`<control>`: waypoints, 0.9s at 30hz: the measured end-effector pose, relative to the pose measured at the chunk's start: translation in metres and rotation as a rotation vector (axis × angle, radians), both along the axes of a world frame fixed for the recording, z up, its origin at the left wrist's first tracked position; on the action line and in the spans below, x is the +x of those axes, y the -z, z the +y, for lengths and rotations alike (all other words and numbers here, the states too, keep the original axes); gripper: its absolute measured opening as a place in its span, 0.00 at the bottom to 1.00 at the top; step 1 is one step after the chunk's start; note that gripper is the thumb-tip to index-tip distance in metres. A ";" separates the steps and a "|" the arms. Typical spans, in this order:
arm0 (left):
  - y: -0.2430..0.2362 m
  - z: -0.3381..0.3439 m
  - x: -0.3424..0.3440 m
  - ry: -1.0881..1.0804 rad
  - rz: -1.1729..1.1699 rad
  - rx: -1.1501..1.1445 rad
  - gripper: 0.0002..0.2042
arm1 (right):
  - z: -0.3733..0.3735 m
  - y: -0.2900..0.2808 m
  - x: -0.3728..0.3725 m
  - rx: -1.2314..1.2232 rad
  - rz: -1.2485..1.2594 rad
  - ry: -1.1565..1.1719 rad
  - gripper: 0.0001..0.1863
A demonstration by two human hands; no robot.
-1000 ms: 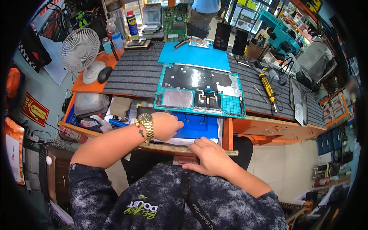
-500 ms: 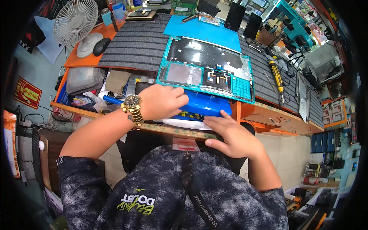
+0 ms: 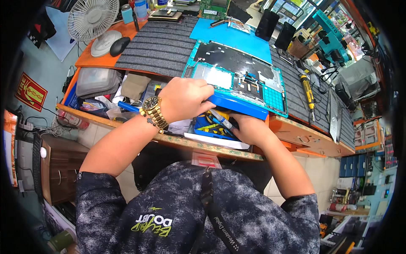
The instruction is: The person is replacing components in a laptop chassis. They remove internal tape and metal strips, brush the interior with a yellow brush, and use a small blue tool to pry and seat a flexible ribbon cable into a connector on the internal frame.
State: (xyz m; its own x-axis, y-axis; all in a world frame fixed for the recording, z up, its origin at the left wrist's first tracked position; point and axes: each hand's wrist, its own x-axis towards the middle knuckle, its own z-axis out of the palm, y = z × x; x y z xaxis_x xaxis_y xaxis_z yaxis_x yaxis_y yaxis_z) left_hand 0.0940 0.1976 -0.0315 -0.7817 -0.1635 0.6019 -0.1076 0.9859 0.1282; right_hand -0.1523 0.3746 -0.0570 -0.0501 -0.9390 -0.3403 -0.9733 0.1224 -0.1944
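On the left, a white fan (image 3: 94,17) stands at the far corner of the orange desk (image 3: 86,58), with a black mouse (image 3: 120,46) just beside its base. Below this, the drawer (image 3: 97,118) is pulled out toward the person; a clear plastic container (image 3: 96,80) lies in its left part, and a blue rod-like thing (image 3: 127,106) lies nearer the middle. The left hand (image 3: 185,99), with a gold watch (image 3: 153,111) at its wrist, has its fingers curled closed around the left end of a raised blue lid (image 3: 241,106). Under that tilted lid the blue box (image 3: 215,134) sits open in the right part of the drawer, holding yellow-and-black tools (image 3: 205,122). The right hand (image 3: 253,130) reaches in from the right, its near fingers at a blue-and-grey tool (image 3: 224,121); the rest are hidden, so how far it is closed, or whether it grips that tool, cannot be told. Just beyond the lid, a teal-edged laptop shell (image 3: 237,59) lies on the desk, with a bright blue mat (image 3: 230,37) on its far side. Farther right are a yellow-and-black screwdriver (image 3: 307,92) and, at the far right, a teal microscope (image 3: 329,36).
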 end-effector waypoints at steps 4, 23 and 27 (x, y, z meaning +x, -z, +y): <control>-0.004 -0.002 0.001 -0.017 -0.048 0.035 0.17 | -0.011 0.019 0.001 -0.301 0.349 -0.144 0.35; -0.001 -0.007 0.000 -0.021 -0.022 0.048 0.21 | -0.019 0.018 0.007 -0.163 0.093 -0.073 0.32; 0.000 -0.007 0.000 -0.015 -0.017 0.048 0.21 | -0.030 0.023 0.010 -0.235 0.100 -0.124 0.31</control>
State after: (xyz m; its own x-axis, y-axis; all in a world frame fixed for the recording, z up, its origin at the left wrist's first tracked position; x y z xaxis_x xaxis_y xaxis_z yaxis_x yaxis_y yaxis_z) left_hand 0.0942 0.1902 -0.0312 -0.7887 -0.2039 0.5799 -0.1253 0.9769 0.1731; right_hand -0.1419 0.3450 -0.0795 0.0479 -0.9926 -0.1115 -0.9937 -0.0361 -0.1057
